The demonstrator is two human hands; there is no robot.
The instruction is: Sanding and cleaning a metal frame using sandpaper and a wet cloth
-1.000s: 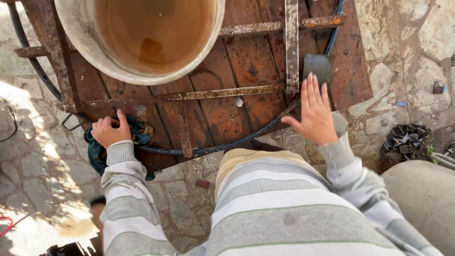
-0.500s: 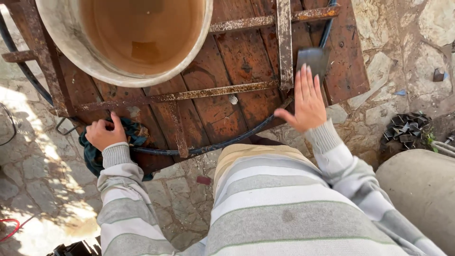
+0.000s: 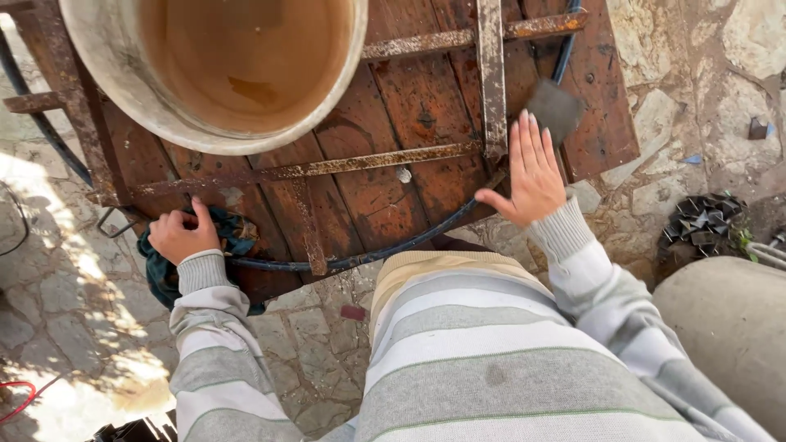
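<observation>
A rusty red metal door panel (image 3: 385, 176) with riveted cross bars lies flat on the stone ground. My left hand (image 3: 182, 233) presses a dark teal cloth (image 3: 164, 270) against the panel's near left edge. Fingers spread, my right hand (image 3: 532, 176) hovers flat over the panel's right part, just below a dark grey square pad (image 3: 555, 108). It touches neither the pad nor anything else that I can see. A black hose (image 3: 385, 250) curves along the near edge between both hands.
A large worn bucket (image 3: 106, 90) with brownish water stands on the panel's far left. Stone paving (image 3: 311, 360) surrounds the panel. Dark crumpled scrap (image 3: 696, 225) lies at right beside a grey rounded concrete form (image 3: 729, 327). A red cable (image 3: 16, 401) shows at lower left.
My right hand has moved up and left over the panel toward the grey pad. My left hand stays on the cloth. The view has shifted closer.
</observation>
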